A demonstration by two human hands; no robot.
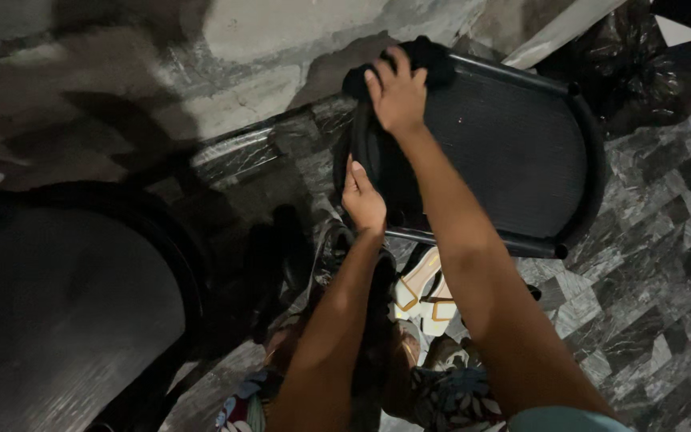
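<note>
Head view: black plastic chair (513, 152), tipped against the wall, legs hidden. Left hand (361, 200) grips its near edge, fingers partly hidden. Right hand (397, 92) presses a dark cloth (425, 60) on its top corner, cloth detail indistinct.

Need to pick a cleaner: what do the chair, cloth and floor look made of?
Chair: likely moulded plastic, matte black, finely ribbed seat.
Cloth under the right hand: soft dark fabric, bunched.
Floor: grey marble-look tiles, glossy, with veining; stone or ceramic unclear.
</note>
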